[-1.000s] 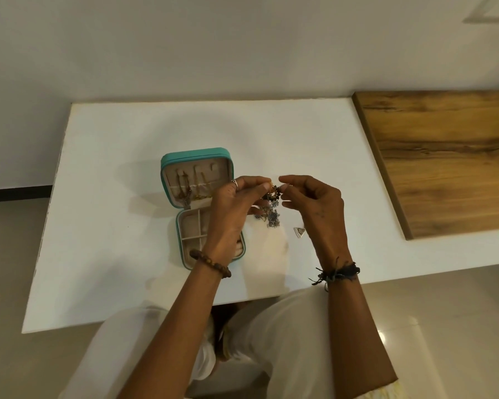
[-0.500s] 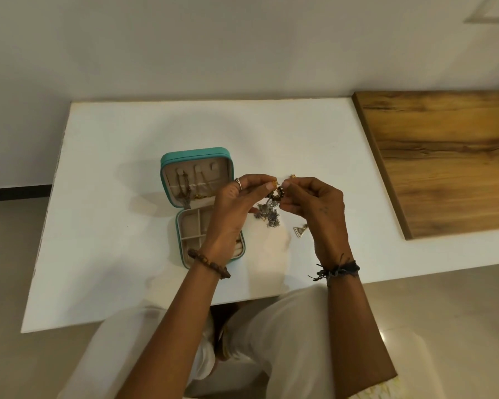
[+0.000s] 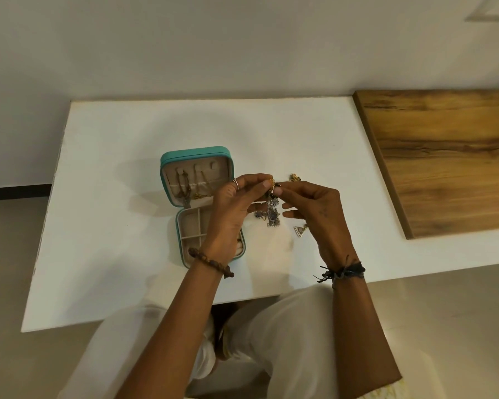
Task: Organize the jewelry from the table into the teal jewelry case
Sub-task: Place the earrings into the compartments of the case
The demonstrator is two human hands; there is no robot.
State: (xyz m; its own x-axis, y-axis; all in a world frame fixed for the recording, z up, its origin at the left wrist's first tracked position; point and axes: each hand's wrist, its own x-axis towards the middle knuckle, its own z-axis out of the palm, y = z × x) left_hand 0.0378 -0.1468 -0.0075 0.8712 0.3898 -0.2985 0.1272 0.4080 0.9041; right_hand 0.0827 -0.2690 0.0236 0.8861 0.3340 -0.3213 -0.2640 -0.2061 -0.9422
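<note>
Fingers (image 3: pixel 264 184) of both hands pinch a dangling silver-blue jewelry piece (image 3: pixel 271 213).

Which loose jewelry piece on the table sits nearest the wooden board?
The gold piece, lying just beyond the hands' fingertips. The triangular pendant lies nearer the person, and the dangling silver-blue cluster is held in the hands, not on the table.

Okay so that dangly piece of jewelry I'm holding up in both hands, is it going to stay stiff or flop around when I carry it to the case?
Probably floppy: the jewelry hangs limp in a cluster below the left hand and right hand pinching its top. It likely swings and could snag. It looks light, since fingertips alone hold it.
</note>
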